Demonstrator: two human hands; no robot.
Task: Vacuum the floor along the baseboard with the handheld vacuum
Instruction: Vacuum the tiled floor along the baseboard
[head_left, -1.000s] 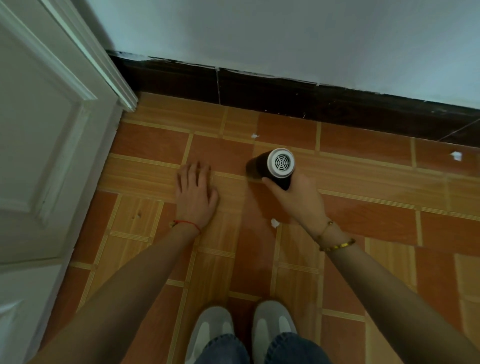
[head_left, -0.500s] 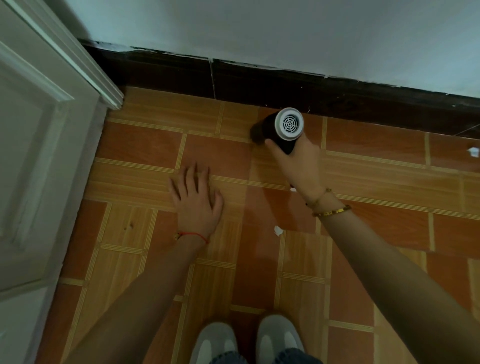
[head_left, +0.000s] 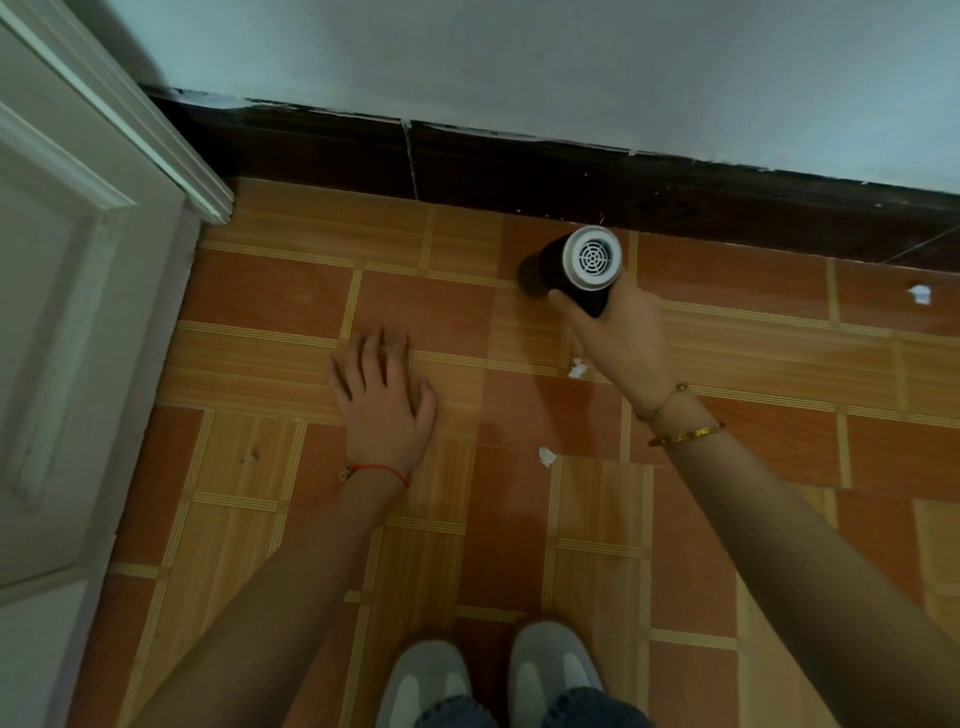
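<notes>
- The right hand (head_left: 618, 338) is wrapped around the grip of the black handheld vacuum (head_left: 571, 267); its white vented rear cap faces the camera, and its dark front end points down and left at the tiled floor (head_left: 291, 301), just beside the dark baseboard (head_left: 519, 171).
- The left hand (head_left: 382, 402) lies flat on the floor, palm down, fingers slightly spread and gripping nothing; a red cord circles that wrist; gold bracelets sit on the right wrist.
- Small white paper scraps lie on the tiles: one (head_left: 577, 370) just under the right hand, one (head_left: 545, 457) between the forearms, one (head_left: 919, 294) near the baseboard towards the right edge of the floor.
- A white panelled door (head_left: 67, 312) borders the floor's left edge; two grey shoes (head_left: 493, 675) stand at its near edge.
</notes>
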